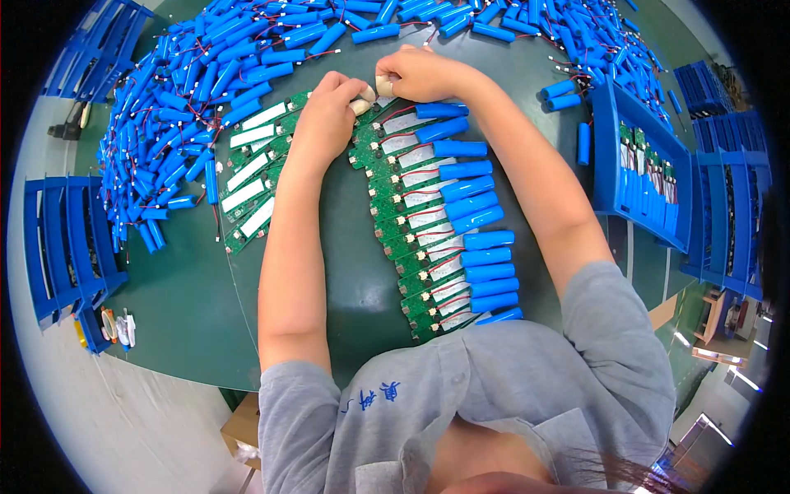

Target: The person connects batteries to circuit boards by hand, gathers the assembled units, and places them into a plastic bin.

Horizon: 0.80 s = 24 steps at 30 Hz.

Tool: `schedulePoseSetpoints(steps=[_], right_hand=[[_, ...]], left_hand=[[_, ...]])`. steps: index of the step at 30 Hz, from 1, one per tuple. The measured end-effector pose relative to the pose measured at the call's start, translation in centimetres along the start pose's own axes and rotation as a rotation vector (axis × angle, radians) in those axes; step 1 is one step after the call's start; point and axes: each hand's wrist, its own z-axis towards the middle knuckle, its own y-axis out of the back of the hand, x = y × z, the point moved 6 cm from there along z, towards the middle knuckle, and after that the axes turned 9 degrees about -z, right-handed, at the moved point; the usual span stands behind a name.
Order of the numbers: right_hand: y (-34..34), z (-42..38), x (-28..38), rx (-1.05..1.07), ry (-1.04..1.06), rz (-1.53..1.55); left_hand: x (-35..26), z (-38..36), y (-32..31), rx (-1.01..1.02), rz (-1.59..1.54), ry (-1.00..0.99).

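Note:
At the far end of a row of green circuit boards (387, 193), my two hands are close together. My left hand (327, 117), with pale finger cots on its fingertips, is closed at the edge of the farthest circuit board (372, 115). Just to the right, my right hand (424, 72) is pinched, also with a pale finger cot; what lies between its fingertips is hidden. Each board in the row carries a white strip, and red wires run from the boards to blue cylindrical batteries (469, 188) on the right.
Loose blue batteries (206, 82) with wires are heaped across the back and left of the green table (181, 272). More circuit boards with white strips (251, 165) lie left of my left forearm. A blue bin (609, 165) holding boards and batteries stands at right, near blue racks (70, 247).

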Motion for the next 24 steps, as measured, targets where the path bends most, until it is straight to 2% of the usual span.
schedulePoseSetpoints(steps=[5, 8, 12, 15, 18, 21, 24], right_hand=[[1.0, -1.4, 2.2, -0.090, 0.139, -0.126], [0.8, -1.1, 3.1, -0.146, 0.210, -0.172], [0.6, -1.0, 3.4, -0.121, 0.260, -0.116], [-0.1, -0.5, 3.4, -0.104, 0.250, -0.169], [0.1, -1.1, 2.5, -0.024, 0.101, -0.116], [0.8, -3.7, 1.8, -0.150, 0.053, -0.052], [0.5, -5.7, 1.6, -0.137, 0.116, 0.108]], left_hand=[[-0.4, 0.2, -0.1, 0.023, 0.139, -0.038], [0.2, 0.1, 0.4, -0.030, 0.047, 0.207], [0.8, 0.3, 0.1, -0.013, 0.075, 0.165], [0.6, 0.1, 0.1, -0.045, 0.039, 0.141], [0.9, -0.1, 0.0, -0.016, -0.027, 0.139], [0.7, -0.2, 0.0, 0.072, -0.043, 0.125], [-0.2, -0.6, 0.5, 0.131, 0.022, 0.097]])
